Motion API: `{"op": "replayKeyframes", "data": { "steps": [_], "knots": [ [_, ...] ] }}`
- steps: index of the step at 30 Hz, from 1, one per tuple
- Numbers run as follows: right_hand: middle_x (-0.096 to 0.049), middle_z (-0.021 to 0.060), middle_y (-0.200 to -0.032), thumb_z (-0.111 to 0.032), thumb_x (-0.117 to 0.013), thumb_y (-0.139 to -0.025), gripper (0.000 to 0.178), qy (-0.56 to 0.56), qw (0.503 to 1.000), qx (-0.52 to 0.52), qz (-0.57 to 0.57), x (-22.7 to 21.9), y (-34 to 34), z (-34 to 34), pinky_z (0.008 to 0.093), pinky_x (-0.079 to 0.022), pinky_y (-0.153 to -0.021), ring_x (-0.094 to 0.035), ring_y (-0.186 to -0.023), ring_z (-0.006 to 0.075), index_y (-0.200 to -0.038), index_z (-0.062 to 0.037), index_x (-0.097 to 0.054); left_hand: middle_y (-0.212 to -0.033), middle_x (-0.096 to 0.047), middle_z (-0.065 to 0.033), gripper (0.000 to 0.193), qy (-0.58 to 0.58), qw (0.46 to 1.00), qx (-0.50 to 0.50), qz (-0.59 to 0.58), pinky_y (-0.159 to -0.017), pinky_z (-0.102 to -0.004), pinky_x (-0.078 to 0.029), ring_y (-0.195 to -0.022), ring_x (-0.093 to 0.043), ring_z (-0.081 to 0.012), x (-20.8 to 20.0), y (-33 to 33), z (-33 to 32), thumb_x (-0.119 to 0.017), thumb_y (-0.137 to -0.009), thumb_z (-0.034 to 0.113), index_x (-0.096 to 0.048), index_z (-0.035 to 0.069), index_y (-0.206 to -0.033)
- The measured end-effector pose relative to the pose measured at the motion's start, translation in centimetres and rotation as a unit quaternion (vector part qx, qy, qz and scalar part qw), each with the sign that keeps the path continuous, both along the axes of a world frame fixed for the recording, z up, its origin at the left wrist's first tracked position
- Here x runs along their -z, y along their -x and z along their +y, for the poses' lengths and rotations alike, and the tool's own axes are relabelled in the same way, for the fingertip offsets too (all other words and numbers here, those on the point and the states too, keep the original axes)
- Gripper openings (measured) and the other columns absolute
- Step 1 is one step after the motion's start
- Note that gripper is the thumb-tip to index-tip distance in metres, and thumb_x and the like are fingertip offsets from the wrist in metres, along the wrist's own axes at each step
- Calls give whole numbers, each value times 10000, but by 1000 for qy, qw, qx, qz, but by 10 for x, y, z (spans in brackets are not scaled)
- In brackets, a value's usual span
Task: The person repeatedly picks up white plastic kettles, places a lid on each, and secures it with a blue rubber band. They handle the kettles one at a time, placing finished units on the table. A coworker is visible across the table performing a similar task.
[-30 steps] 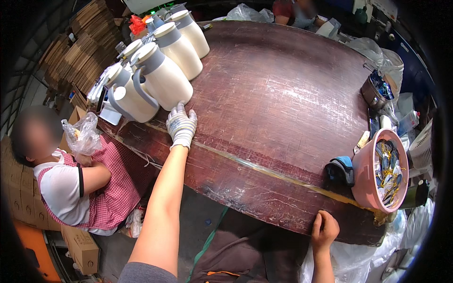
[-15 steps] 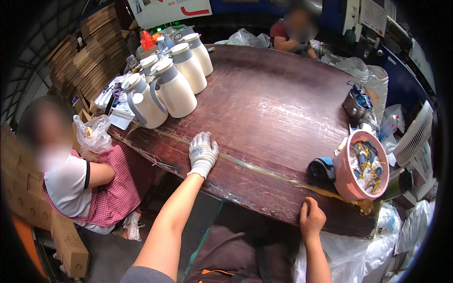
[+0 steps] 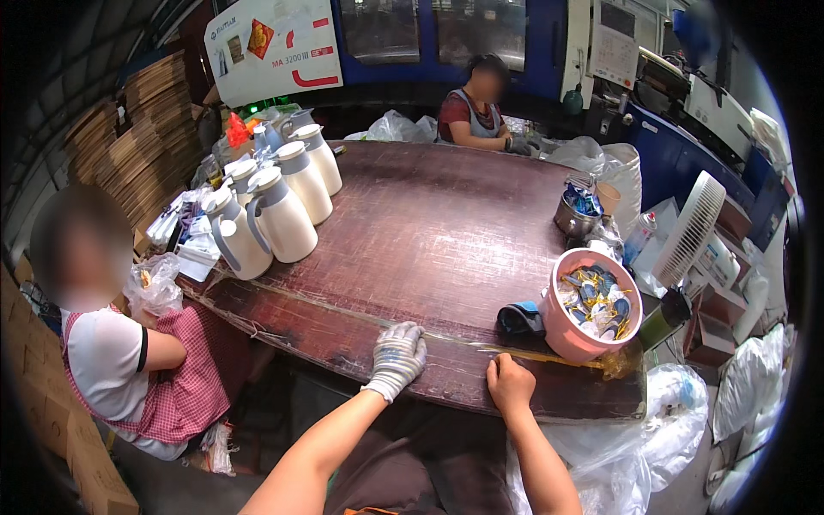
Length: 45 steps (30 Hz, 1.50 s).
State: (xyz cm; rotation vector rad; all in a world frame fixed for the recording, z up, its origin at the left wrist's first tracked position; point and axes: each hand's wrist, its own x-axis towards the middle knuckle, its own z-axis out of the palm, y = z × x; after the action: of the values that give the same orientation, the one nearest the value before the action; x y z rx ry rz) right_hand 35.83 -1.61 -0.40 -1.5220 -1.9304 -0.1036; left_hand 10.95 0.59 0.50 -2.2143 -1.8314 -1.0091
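My left hand (image 3: pixel 399 356), in a white knitted glove with grey marks, rests on the dark red-brown table (image 3: pixel 421 223) near its front edge. Its fingers look curled together, and no object shows in them. Bare and loosely fisted, my right hand (image 3: pixel 511 384) lies against the table edge to the right, with nothing visible inside. Just beyond it sit a dark blue cuff-like item (image 3: pixel 520 318) and a pink bucket (image 3: pixel 577 333) filled with small grey and yellow parts. Several cream vacuum jugs (image 3: pixel 287 225) with grey lids and handles stand at the left of the table.
A seated person in a checked apron (image 3: pixel 184 365) is close on the left; another person (image 3: pixel 470 120) sits at the far side. A metal pot (image 3: pixel 573 216) and a white fan (image 3: pixel 692 227) stand at the right. Plastic bags (image 3: pixel 622 459) hang below the right corner.
The view has tilted up and shifted right. My left hand has slid right along the front of the table, closer to my right hand, which stays fisted at the edge.
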Motion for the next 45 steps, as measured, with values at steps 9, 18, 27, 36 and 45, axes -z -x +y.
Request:
{"op": "replayKeyframes", "data": {
  "steps": [9, 18, 27, 36, 45],
  "knots": [
    [-582, 63, -635, -163, -657, -819, 99, -66, 993, -85, -49, 4, 1, -2, 386, -469, -499, -607, -560, 254, -901, -124, -618, -906, -657, -149, 178, 109, 994, 9, -17, -739, -463, -514, -841, -640, -352, -10, -2, -9, -567, -868, 241, -635, 122, -981],
    [-621, 75, -692, -113, -660, -804, 131, -16, 994, -104, -11, -4, 6, -6, 386, -502, -554, -629, -614, 273, -932, -118, -631, -883, -682, -131, 175, 143, 990, 3, -2, -739, -445, -518, -830, -655, -333, -10, -2, -5, -564, -879, 251, -648, 126, -969],
    [-559, 64, -696, -107, -624, -806, 70, -5, 992, -123, 8, 5, -1, -3, 413, -480, -539, -603, -618, 293, -858, -154, -619, -877, -674, -135, 168, 140, 990, 6, -15, -739, -452, -513, -833, -650, -335, -9, -1, -7, -564, -870, 251, -640, 128, -955],
    [-629, 70, -744, -129, -614, -870, 95, -13, 991, -132, 14, 1, 1, -4, 389, -493, -557, -638, -661, 271, -961, -149, -633, -904, -679, -134, 187, 134, 990, 16, -42, -751, -445, -516, -850, -650, -334, -11, 2, -8, -572, -858, 239, -652, 119, -976],
    [-666, 84, -738, -225, -660, -887, 123, 13, 994, -107, 13, 3, 2, -3, 388, -502, -557, -657, -651, 273, -916, -121, -602, -895, -675, -137, 177, 121, 990, 28, -60, -749, -448, -517, -851, -648, -339, -8, 2, -8, -578, -859, 235, -652, 121, -973]
  ]
}}
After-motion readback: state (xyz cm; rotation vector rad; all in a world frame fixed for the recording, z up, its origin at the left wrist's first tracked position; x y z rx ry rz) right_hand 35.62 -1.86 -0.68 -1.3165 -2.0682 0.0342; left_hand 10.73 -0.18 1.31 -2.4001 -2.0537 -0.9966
